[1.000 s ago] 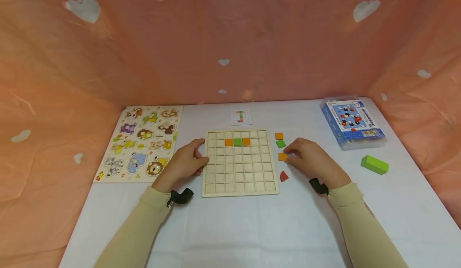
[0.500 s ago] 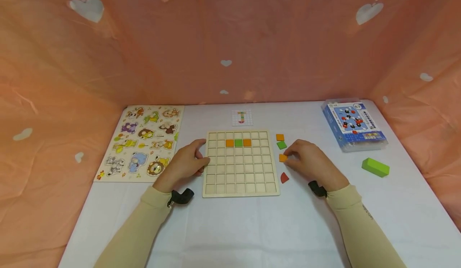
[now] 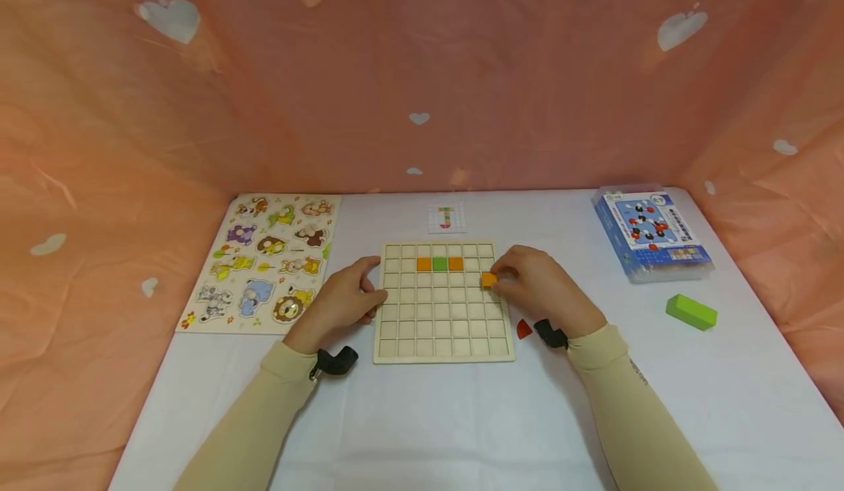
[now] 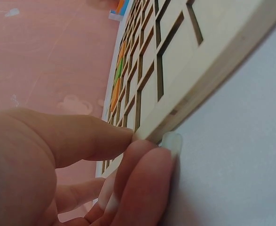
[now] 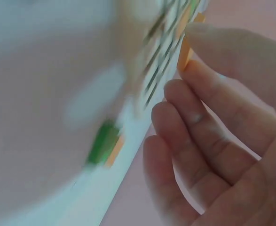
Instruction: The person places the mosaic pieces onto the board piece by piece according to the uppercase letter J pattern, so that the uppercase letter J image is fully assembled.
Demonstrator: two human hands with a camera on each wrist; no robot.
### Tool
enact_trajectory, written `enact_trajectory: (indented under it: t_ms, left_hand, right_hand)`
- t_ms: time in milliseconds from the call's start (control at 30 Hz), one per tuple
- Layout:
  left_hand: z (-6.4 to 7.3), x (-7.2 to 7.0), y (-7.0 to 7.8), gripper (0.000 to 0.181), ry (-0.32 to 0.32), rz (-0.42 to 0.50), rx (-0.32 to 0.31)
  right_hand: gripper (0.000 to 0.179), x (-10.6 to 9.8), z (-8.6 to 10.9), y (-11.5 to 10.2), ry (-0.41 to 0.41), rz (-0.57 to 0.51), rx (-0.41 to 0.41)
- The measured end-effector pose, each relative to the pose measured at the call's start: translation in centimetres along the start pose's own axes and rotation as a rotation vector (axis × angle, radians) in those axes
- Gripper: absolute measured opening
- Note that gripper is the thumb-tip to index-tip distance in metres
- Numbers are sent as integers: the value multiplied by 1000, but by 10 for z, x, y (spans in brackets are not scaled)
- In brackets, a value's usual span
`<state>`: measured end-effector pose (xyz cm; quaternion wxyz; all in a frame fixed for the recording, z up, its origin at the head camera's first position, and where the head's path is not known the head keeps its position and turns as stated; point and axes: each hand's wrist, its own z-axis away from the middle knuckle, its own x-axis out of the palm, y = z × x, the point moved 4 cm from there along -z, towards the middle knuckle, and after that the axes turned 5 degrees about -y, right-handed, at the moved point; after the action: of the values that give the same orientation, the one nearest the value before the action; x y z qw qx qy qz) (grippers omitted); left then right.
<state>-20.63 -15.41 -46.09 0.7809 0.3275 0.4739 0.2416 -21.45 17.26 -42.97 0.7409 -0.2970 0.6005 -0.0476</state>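
A wooden grid board (image 3: 443, 344) lies on the table with an orange, a green and an orange square tile (image 3: 439, 264) side by side in its second row. My left hand (image 3: 343, 297) grips the board's left edge; in the left wrist view its thumb and fingers (image 4: 93, 136) meet at that edge. Above the board's right side, my right hand (image 3: 543, 286) pinches an orange square tile (image 3: 489, 280) between thumb and index finger. The right wrist view shows this tile (image 5: 185, 52) tilted. A red quarter-circle piece (image 3: 524, 329) lies right of the board.
A green tile (image 5: 102, 143) and an orange tile (image 5: 114, 151) lie beside the board, hidden by my hand in the head view. A pattern card (image 3: 446, 218) lies behind the board. An animal puzzle (image 3: 264, 256), boxed molecule set (image 3: 653, 234) and green block (image 3: 691, 311) stand around.
My right hand has lifted the orange tile from the table and carried it left, over the board's right columns. My left hand keeps its hold on the board.
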Motion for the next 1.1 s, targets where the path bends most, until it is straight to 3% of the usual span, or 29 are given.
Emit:
enact_trajectory:
  t_ms: [233,433,1100]
  left_hand:
    - [1,0,1,72,-1,-7,-1]
    - [1,1,2,71,1,-11,5]
    - [0,0,1,73,5,-15,-5]
  right_hand:
    - [24,17,-30,-34,-52,-32,-83]
    - [22,30,-42,-50,-70,-16,-109]
    - [18,36,-47,-59,-39,126,-107]
